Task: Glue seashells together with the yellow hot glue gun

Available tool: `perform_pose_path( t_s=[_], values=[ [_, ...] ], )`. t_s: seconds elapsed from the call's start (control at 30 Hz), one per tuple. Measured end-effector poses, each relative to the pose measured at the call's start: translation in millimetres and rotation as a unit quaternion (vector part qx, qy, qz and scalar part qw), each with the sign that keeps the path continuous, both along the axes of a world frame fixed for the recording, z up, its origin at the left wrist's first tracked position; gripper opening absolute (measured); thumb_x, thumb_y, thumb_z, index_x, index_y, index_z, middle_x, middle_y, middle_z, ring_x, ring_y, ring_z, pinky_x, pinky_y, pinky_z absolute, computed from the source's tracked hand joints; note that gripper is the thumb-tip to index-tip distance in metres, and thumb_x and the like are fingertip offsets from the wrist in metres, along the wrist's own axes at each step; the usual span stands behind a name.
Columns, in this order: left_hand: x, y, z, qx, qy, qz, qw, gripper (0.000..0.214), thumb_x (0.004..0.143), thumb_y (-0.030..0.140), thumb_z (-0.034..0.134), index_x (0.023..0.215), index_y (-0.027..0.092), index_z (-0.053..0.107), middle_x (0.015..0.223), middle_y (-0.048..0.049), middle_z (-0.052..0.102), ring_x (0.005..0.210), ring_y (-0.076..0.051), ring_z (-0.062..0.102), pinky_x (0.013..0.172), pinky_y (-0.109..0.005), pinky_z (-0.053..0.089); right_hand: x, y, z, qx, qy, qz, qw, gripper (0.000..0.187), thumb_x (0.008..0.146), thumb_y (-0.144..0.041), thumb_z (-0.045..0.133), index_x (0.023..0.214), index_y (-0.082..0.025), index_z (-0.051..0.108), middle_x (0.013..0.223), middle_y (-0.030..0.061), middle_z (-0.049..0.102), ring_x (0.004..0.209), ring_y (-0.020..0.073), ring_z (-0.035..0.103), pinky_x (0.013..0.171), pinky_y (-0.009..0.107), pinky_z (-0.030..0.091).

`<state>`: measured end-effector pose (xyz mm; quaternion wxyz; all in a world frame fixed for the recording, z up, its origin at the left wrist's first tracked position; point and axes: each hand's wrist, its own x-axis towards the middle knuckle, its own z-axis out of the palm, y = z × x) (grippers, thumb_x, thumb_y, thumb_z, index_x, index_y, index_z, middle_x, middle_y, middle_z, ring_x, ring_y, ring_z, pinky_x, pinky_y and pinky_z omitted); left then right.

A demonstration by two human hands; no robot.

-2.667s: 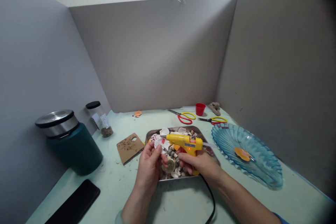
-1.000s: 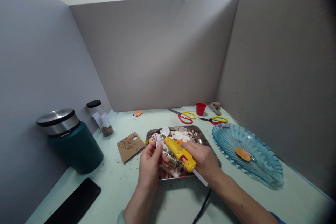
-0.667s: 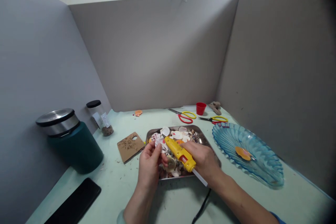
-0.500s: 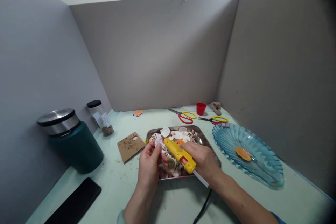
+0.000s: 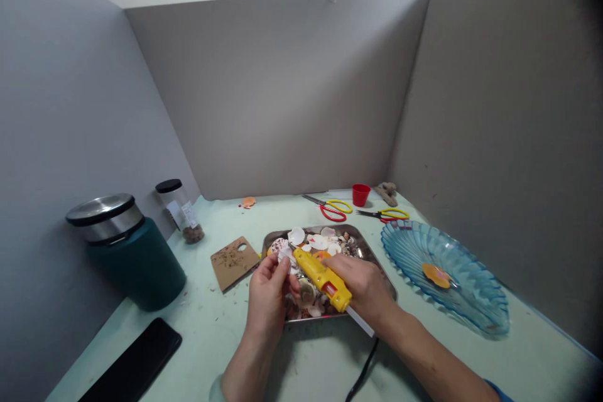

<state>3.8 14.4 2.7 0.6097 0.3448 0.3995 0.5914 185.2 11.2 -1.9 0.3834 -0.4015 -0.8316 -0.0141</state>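
My right hand (image 5: 365, 289) grips a yellow hot glue gun (image 5: 321, 277), its nozzle tilted up and left toward a small white shell (image 5: 284, 254). My left hand (image 5: 267, 298) pinches that shell between thumb and fingers, just above the near left part of a metal tray (image 5: 373, 257) filled with mixed seashells. A white glue stick (image 5: 362, 321) pokes out of the gun's back, and its black cord (image 5: 362, 374) trails toward me.
A blue glass dish (image 5: 466, 292) holding an orange shell (image 5: 436, 276) sits to the right. Two scissors (image 5: 333, 209) and a red cup (image 5: 360, 195) lie at the back. At left are a teal lidded canister (image 5: 127, 251), a jar (image 5: 179, 210), a cardboard piece (image 5: 233, 260) and a black phone (image 5: 134, 364).
The glue gun turned from level with its handle down to a diagonal tilt, nozzle at the shell in my left hand. Over the last second both hands barely moved.
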Motion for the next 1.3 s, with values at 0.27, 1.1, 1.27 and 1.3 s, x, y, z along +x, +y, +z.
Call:
perform_pose_path(
  t_s=[0.27, 1.1, 1.27, 1.3],
  values=[
    [0.6, 0.5, -0.9, 0.004, -0.002, 0.011, 1.0, 0.046, 0.065, 0.046, 0.08, 0.09, 0.016, 0.055, 0.044, 0.0045, 0.058, 0.034, -0.008, 0.045, 0.041, -0.018, 0.035, 0.9, 0.4, -0.1, -0.005, 0.0, 0.006, 1.0, 0.02, 0.095, -0.029, 0.048, 0.09, -0.018, 0.065, 0.082, 0.01, 0.071, 0.075, 0.021, 0.066, 0.065, 0.028, 0.046],
    [0.9, 0.5, -0.1, 0.002, 0.001, 0.015, 1.0, 0.047, 0.065, 0.047, 0.079, 0.088, 0.018, 0.051, 0.045, 0.0042, 0.058, 0.034, -0.008, 0.045, 0.039, -0.017, 0.035, -0.5, 0.5, -2.3, 0.017, 0.012, 0.0, 1.0, 0.032, 0.099, -0.037, 0.042, 0.087, -0.017, 0.064, 0.08, 0.01, 0.07, 0.07, 0.0205, 0.065, 0.063, 0.028, 0.044],
    [1.0, 0.7, -1.1, -0.003, -0.006, 0.007, 1.0, 0.047, 0.065, 0.046, 0.079, 0.09, 0.018, 0.051, 0.044, 0.0045, 0.058, 0.033, -0.009, 0.046, 0.038, -0.018, 0.035, -0.8, 1.1, -1.7, 0.015, 0.007, 0.021, 1.0, 0.032, 0.099, -0.035, 0.043, 0.086, -0.016, 0.064, 0.08, 0.0111, 0.071, 0.071, 0.0217, 0.065, 0.062, 0.029, 0.044],
    [1.0, 0.7, -1.4, -0.002, -0.006, 0.007, 1.0, 0.047, 0.065, 0.046, 0.079, 0.09, 0.018, 0.051, 0.044, 0.0044, 0.058, 0.033, -0.009, 0.045, 0.038, -0.017, 0.034, -0.8, 1.0, -1.6, 0.011, 0.01, 0.019, 1.0, 0.032, 0.099, -0.036, 0.042, 0.086, -0.016, 0.064, 0.08, 0.0112, 0.07, 0.071, 0.0218, 0.065, 0.062, 0.029, 0.044]
  ],
)
